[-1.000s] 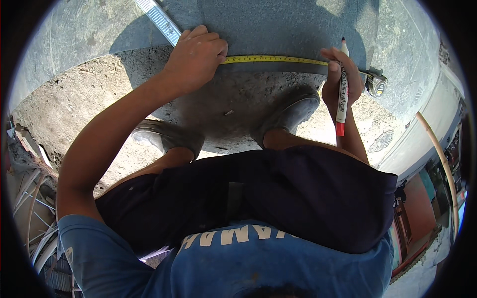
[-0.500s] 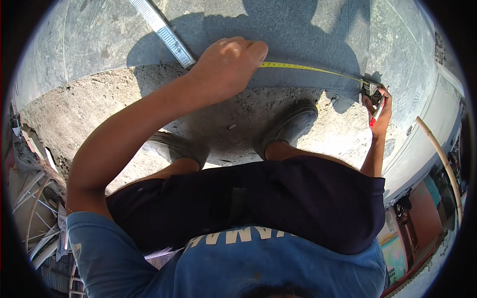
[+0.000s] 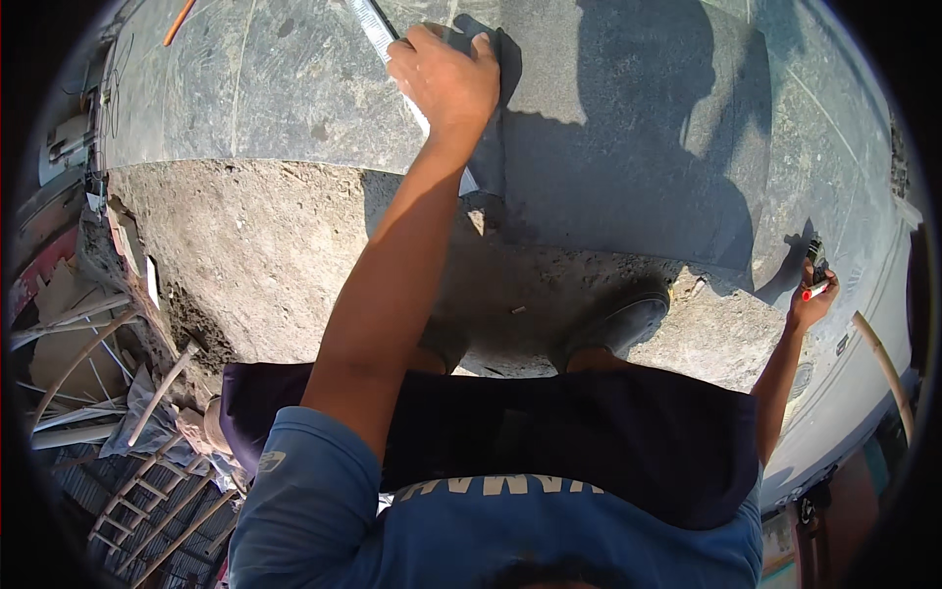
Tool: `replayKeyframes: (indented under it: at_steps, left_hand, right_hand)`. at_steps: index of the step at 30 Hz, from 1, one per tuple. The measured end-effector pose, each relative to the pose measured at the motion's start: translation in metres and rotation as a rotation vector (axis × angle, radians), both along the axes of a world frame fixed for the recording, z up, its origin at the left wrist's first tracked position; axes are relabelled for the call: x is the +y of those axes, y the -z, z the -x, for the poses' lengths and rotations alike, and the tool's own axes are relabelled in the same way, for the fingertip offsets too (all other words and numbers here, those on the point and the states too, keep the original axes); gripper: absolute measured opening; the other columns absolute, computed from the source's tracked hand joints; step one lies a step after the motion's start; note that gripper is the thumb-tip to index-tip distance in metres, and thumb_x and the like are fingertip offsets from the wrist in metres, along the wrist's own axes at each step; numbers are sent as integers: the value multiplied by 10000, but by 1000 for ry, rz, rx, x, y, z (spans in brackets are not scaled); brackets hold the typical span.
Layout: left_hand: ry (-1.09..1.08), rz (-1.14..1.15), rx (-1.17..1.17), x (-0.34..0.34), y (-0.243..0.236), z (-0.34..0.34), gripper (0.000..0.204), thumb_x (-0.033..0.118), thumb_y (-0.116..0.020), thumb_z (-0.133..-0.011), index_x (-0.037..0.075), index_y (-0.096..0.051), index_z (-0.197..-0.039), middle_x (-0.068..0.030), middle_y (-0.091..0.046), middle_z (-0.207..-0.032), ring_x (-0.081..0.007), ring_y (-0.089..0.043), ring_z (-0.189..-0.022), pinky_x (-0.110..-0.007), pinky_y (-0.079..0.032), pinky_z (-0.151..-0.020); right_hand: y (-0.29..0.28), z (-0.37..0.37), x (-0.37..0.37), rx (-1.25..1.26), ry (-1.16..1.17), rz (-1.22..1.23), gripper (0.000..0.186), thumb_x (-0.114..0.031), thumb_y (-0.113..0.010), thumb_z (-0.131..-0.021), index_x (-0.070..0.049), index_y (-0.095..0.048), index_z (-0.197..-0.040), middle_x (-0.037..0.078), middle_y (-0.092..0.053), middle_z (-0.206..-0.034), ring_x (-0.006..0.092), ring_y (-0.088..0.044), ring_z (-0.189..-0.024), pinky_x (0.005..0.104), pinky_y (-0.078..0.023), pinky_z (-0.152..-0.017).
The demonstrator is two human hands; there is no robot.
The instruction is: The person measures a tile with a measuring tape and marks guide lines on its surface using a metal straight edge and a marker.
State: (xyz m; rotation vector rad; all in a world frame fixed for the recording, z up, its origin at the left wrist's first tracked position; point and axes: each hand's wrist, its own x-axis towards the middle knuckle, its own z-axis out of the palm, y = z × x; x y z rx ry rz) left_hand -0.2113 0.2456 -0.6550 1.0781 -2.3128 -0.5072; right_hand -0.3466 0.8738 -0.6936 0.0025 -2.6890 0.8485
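Note:
My left hand (image 3: 446, 83) is over a long, silvery metal bar (image 3: 371, 25), thumb and fingers spread apart. Its fingers are at the bar's left edge; whether they press on it I cannot tell. The bar lies slanted beside the left edge of a dark grey sheet or slab (image 3: 589, 187), where my own shadow falls. Off to the right, my right hand (image 3: 814, 302) is closed round a dark tape measure (image 3: 815, 257), along with a white marker with a red end (image 3: 813, 291). No yellow blade shows outside the tape's case.
Rough, broken concrete (image 3: 255, 245) runs between the smooth grey floor (image 3: 285, 98) and my dark shoes (image 3: 628, 324). An orange stick (image 3: 179, 22) lies at the far left. Poles and a wooden ladder (image 3: 137, 506) are lower left; a curved pole (image 3: 885, 373) stands at right.
The yellow blade that stretched between my hands no longer shows. My left hand has let go of its end and moved up to the bar; my right hand has moved outward with the tape measure.

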Motion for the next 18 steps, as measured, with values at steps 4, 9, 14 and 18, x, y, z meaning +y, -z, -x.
replayKeyframes:
  at_steps: [4,9,14,18]
  left_hand:
    - [-321,29,-268,-60,38,-31,613,354,-840,-760,-48,-532,-1104,-248,-497,-1128,-434,-495,-1128,-508,-437,-947]
    - [-178,-333,-81,-94,36,-43,526,315,-811,-828,-87,-613,-1103,-178,-647,-1027,-281,-625,-995,-403,-494,-901]
    - [375,-886,318,-81,-41,-22,311,87,-724,-893,-33,-663,-1173,-89,-679,-1092,-161,-616,-971,-288,-490,-880]
    - [759,-295,-100,-55,-105,14,352,-11,-725,-820,40,-682,-1165,-65,-667,-1145,-194,-637,-1000,-322,-503,-925]
  right_hand:
    - [27,7,4,56,63,-100,568,-390,-875,-780,-24,-566,-1085,97,-668,-986,182,-638,-868,296,-505,-829]
    - [11,2,-11,-78,64,-136,689,-408,-873,-777,32,-562,-1206,224,-655,-1174,299,-641,-1101,397,-472,-994]
    - [-54,-9,-78,275,3,-327,701,-398,-838,-819,83,-526,-1222,298,-550,-1363,391,-504,-1323,452,-364,-1128]
    - [-106,-14,-158,423,-211,46,694,-424,-793,-853,13,-413,-1236,290,-459,-1461,389,-468,-1354,490,-364,-1122]
